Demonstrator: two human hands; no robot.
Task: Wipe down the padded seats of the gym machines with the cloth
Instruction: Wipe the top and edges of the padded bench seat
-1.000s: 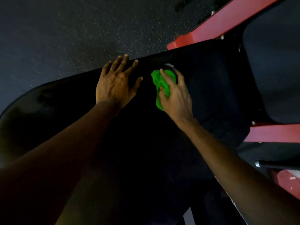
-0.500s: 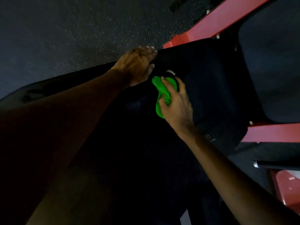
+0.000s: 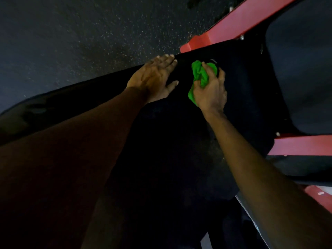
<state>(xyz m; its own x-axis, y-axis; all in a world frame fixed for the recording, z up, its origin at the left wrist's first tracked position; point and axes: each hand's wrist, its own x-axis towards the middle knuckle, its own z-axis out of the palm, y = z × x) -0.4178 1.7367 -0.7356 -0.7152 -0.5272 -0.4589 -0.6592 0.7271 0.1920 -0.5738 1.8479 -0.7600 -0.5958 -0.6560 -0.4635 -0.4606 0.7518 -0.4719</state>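
So the bunched-up bright green cloth [image 3: 198,71] sits on the black padded vinyl seat [image 3: 251,90], up near its far edge and close to where the red painted metal frame [image 3: 242,20] meets the pad. The right hand [image 3: 210,92] has it wadded in a fist, with the fingers and thumb curled round it and the palm bearing down on the pad. The left hand [image 3: 153,79] lies flat just beside it, holding nothing. Its fingers are straight and close together, and the tips reach the pad's edge above the dark speckled rubber floor [image 3: 71,42].

My take on doing this bit well: a tight wad only touches a small patch, so I'd loosen the grip and let the cloth spread under a flatter palm. Work in long overlapping strokes from the frame end back toward the body, so no strips get missed. The bracing hand is a good idea because it steadies the lean, but it also covers part of the pad, so that patch will need its own pass. Run the cloth over the rounded edge too, since that's where sweat collects. There's a small dark thing with a pale glint just past the cloth and I can't tell what it is, so go easy around it.
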